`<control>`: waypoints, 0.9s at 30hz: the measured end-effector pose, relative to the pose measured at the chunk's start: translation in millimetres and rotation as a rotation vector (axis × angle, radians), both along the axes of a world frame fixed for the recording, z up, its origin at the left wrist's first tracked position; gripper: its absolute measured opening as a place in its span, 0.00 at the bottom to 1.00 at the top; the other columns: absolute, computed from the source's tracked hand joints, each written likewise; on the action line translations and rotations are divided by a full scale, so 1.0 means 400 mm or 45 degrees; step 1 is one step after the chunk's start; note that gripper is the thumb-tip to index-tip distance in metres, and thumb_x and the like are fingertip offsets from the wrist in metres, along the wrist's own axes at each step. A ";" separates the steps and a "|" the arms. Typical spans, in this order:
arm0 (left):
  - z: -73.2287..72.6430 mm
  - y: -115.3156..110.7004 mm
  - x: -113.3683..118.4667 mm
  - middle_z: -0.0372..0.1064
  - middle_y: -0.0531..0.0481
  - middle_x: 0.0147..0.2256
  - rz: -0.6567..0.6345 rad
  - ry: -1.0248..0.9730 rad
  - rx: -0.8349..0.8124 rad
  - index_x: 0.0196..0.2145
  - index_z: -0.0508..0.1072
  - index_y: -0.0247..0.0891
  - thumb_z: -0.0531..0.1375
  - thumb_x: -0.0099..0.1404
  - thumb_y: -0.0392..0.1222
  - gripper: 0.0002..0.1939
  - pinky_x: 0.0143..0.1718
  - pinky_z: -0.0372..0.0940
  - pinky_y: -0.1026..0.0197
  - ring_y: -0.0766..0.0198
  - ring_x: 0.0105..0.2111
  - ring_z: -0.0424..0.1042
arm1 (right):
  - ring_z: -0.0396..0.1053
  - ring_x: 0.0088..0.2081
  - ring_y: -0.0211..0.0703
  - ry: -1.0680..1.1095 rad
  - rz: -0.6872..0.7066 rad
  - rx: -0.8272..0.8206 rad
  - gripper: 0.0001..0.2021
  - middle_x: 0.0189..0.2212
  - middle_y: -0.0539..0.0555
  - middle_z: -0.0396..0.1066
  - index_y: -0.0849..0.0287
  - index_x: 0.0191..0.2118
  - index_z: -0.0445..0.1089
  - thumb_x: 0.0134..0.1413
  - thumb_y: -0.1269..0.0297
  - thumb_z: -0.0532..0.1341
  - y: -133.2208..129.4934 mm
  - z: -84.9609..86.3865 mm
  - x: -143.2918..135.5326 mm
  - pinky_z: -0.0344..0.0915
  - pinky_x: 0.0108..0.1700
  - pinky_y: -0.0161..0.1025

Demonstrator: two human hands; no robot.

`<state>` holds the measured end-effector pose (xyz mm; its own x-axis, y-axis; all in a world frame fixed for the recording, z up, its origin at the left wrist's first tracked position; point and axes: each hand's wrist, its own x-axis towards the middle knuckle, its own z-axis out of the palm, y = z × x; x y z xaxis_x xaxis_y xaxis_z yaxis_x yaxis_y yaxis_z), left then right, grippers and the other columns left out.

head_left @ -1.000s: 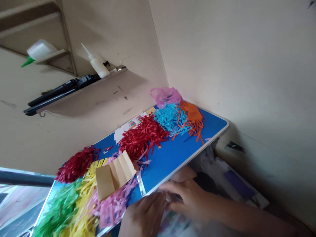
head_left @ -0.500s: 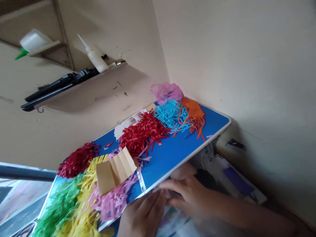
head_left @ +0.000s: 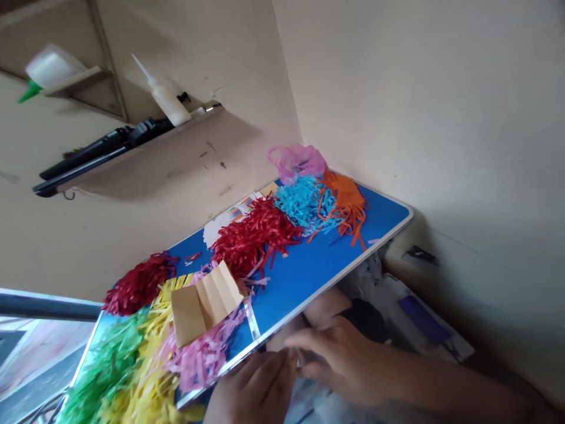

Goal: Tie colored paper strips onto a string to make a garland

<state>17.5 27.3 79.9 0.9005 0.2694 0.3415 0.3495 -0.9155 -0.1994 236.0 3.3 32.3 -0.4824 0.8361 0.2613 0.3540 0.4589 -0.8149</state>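
Below the front edge of the blue table point(head_left: 309, 282), my two hands meet. My left hand point(head_left: 253, 386) is closed, its fingers pressed together and pointing to the right. Facing it, my right hand point(head_left: 331, 356) has its thumb and fingers curled around something small and pale at the left hand's fingertips, too small to name. A folded brown cardboard piece point(head_left: 189, 312) lies on pink paper strips point(head_left: 207, 359), left of and above my hands.
Piles of yellow point(head_left: 150, 365), green point(head_left: 106, 365), red point(head_left: 256, 232), blue point(head_left: 304, 200) and orange strips point(head_left: 346, 197) cover parts of the table. A pink plastic bag point(head_left: 298, 162) sits at the far corner. Bottles and black items stand on a wall shelf point(head_left: 132, 147).
The view has shifted slightly. My hands have moved a little downward from the table edge and stay together, and more of the lap behind them shows.
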 end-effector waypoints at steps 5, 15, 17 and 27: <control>0.002 -0.016 0.004 0.80 0.50 0.33 0.013 -0.023 0.065 0.41 0.75 0.33 0.55 0.69 0.31 0.09 0.32 0.75 0.67 0.65 0.33 0.80 | 0.76 0.40 0.44 0.046 -0.068 0.056 0.16 0.38 0.53 0.78 0.56 0.54 0.66 0.61 0.63 0.59 -0.018 -0.010 -0.008 0.65 0.45 0.36; -0.028 -0.037 -0.005 0.80 0.52 0.33 0.058 -0.054 0.116 0.43 0.76 0.34 0.56 0.68 0.32 0.10 0.26 0.73 0.70 0.67 0.30 0.79 | 0.76 0.40 0.42 0.083 -0.092 0.039 0.16 0.39 0.53 0.78 0.58 0.53 0.67 0.60 0.67 0.60 -0.034 0.003 -0.010 0.66 0.45 0.34; -0.036 -0.043 -0.005 0.80 0.52 0.32 0.085 -0.075 0.119 0.44 0.76 0.35 0.55 0.70 0.36 0.10 0.26 0.72 0.71 0.68 0.29 0.79 | 0.76 0.40 0.42 0.071 -0.099 0.017 0.16 0.39 0.53 0.78 0.57 0.53 0.67 0.60 0.67 0.60 -0.038 0.011 -0.010 0.66 0.46 0.34; -0.026 -0.042 -0.002 0.80 0.51 0.32 0.122 -0.139 0.005 0.43 0.76 0.36 0.57 0.69 0.36 0.09 0.31 0.73 0.72 0.68 0.31 0.79 | 0.76 0.38 0.43 0.036 -0.049 0.114 0.14 0.38 0.53 0.79 0.58 0.52 0.65 0.61 0.65 0.61 -0.035 -0.014 -0.011 0.67 0.43 0.35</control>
